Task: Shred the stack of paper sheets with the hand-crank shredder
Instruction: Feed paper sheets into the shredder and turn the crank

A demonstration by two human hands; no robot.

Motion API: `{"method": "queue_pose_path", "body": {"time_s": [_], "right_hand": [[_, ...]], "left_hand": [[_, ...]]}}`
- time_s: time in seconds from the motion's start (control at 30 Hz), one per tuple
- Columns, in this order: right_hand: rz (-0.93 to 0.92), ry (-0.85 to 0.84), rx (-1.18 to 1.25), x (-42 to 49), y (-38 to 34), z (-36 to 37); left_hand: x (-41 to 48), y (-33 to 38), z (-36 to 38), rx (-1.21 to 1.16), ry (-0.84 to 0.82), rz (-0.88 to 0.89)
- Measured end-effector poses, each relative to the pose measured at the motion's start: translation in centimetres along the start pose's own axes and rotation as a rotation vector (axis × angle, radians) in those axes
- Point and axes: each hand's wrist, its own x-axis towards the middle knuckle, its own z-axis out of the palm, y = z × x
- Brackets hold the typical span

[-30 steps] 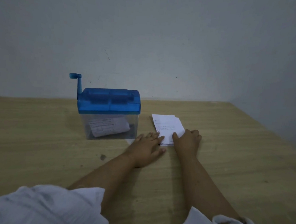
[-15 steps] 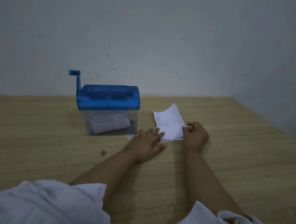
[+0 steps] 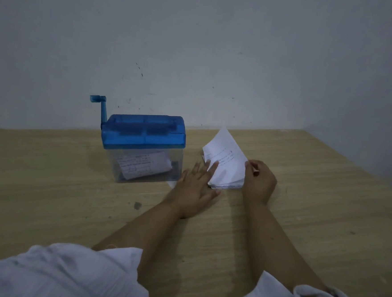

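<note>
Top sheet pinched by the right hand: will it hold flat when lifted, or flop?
Likely floppy: the top sheet bows upward where the right hand pinches its edge. Probably very light, so the stack could shift; the left hand pressing it helps.

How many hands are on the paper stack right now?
2. Left hand lies flat on the left edge of the stack; right hand pinches the lifted top sheet at its right.

Near the wooden desk's (image 3: pixel 48 184) far edge, the blue-topped clear plastic shredder (image 3: pixel 141 149) blocks the way; open wood apparently reaches both side edges.
</note>
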Motion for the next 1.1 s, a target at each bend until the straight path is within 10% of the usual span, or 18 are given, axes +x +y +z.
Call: {"method": "queue_pose_path", "body": {"time_s": [0.33,1.1], "right_hand": [[0.257,-0.067,0.697,0.3,-7.7,-0.4],[0.240,-0.759,0.627,0.1,-20.0,7.8]], "left_hand": [[-3.4,3.1,-4.6,-0.794,0.716,0.028],[-2.7,-10.1,-20.7,-0.813,0.517,-0.179]]}}
